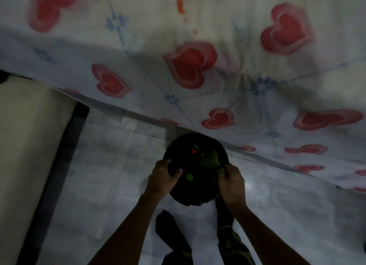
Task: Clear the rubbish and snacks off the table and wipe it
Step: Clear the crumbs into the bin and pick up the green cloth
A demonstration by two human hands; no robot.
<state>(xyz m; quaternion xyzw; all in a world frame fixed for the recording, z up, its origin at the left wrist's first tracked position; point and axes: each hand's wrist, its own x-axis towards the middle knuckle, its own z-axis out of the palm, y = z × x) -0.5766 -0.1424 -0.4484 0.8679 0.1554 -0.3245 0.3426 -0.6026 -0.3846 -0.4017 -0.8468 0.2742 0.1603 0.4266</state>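
A black rubbish bag [184,148] is held open low in the middle of the head view, over the tiled floor. My left hand [163,175] grips its left rim and my right hand [231,182] grips its right rim. Inside the bag lie a green wrapper [210,158], a small red piece [193,151] and a round green spot [189,177]. The table is covered by a white cloth with red hearts [190,66] that fills the upper half of the view and hangs down past the edge.
The floor is pale grey tile [103,175]. A cream-coloured piece of furniture with a dark edge [29,136] stands on the left. My legs and dark-socked feet [170,231] are below the bag. A small orange speck [179,5] lies on the cloth near the top.
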